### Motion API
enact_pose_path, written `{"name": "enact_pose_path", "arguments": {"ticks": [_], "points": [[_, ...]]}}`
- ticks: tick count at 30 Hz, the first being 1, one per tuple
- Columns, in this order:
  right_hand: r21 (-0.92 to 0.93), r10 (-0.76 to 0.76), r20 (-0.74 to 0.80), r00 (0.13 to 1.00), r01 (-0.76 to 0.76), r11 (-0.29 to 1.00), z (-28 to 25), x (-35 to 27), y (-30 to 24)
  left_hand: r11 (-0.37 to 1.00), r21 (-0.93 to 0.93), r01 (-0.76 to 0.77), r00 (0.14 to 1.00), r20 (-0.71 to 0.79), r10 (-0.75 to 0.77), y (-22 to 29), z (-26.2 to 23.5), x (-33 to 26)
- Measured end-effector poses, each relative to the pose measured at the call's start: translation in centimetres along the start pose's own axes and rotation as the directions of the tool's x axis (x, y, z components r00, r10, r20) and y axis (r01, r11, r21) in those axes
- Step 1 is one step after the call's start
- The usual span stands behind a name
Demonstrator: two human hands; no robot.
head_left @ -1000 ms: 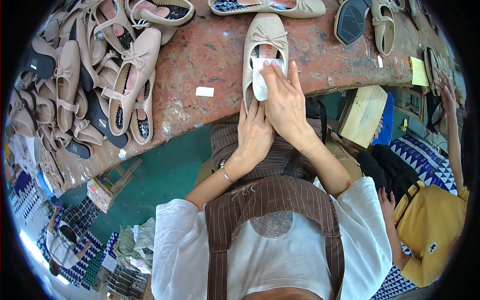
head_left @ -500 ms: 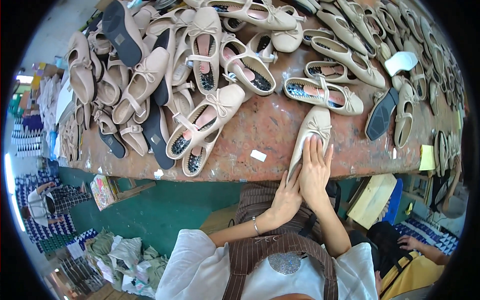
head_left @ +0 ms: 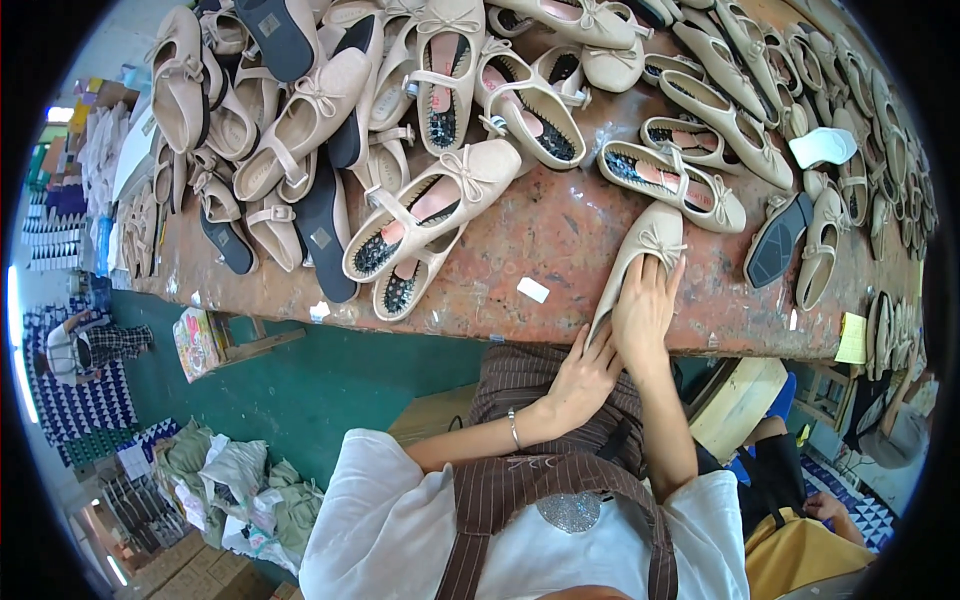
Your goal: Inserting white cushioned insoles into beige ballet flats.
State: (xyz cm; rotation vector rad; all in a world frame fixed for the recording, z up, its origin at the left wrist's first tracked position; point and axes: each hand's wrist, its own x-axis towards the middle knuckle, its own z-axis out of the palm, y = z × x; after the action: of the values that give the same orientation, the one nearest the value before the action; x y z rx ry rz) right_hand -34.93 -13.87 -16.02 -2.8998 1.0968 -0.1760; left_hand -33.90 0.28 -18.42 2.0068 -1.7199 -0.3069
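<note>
A beige flat shoe (head_left: 652, 226) with a bow on its toe lies near the table's front edge, toe pointing away from me. My right hand (head_left: 643, 312) has its fingertips tucked into the shoe's opening just behind the bow, its palm over the shoe's right side. At the heel end, my left hand (head_left: 586, 376) grips the back of the shoe, and the two hands nearly touch. The heel and most of the insole are hidden under my hands. Just beyond the toe rests a beige strapped shoe (head_left: 655, 180) with a patterned inside.
Piles of beige shoes (head_left: 300, 120) cover the table's left and far sides. A shoe showing its dark sole (head_left: 778, 240) lies to the right. A small white label (head_left: 533, 290) is on the worn tabletop (head_left: 470, 315). A person in yellow (head_left: 800, 540) sits at lower right.
My right fingers have gone from lying on top of the shoe, by the bow, to reaching down into its opening. The left hand stays at the heel. The whole view has shifted slightly.
</note>
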Motion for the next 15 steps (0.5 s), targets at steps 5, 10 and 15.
{"name": "enact_pose_path", "arguments": {"ticks": [5, 10, 15], "points": [[-0.054, -0.038, 0.24, 0.97, 0.052, 0.997, 0.4, 2.4, 1.5, 0.998, 0.056, 0.016, 0.999, -0.038, -0.014, 0.2, -0.1, 0.3], [-0.098, -0.055, 0.189, 0.98, 0.074, 0.992, 1.7, 2.9, 2.0, 0.999, 0.03, 0.032, 0.989, -0.145, -0.028, -0.2, 0.7, 0.9], [0.55, -0.39, 0.167, 0.905, 0.243, 0.799, -3.4, 2.9, 3.1, 0.955, -0.292, -0.057, 0.96, -0.278, -0.028, -4.1, -4.3, 1.0]]}}
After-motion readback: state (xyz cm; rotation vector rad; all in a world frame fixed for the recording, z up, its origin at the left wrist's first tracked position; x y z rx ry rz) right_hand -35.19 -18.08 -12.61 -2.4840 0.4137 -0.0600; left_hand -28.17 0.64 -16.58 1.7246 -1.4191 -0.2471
